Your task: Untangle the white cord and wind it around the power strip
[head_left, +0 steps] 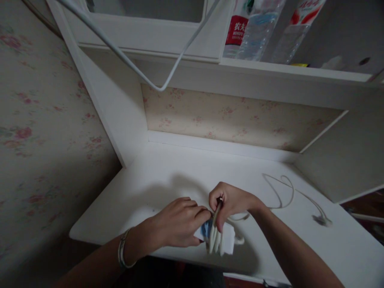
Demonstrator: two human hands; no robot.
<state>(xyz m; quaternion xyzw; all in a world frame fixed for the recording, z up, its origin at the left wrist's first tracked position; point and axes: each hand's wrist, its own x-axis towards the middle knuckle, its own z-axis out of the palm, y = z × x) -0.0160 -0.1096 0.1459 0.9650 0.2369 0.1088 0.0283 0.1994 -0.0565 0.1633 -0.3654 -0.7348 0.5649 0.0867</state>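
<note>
My left hand is closed on one end of a white block that looks like a power adapter, held over the front edge of the desk. Beside my left fingertips is something blue; its kind is unclear. A white cable is wound in several loops around the block. With thumb and fingers, my right hand pinches the cable at the top of these loops. The cable's loose length trails across the desk to the right and ends in a blurred grey plug.
The white desk has a side panel at the left and a shelf above. Plastic bottles stand on that shelf. A thick white cord hangs in front of the cabinet. Floral wallpaper covers the left wall.
</note>
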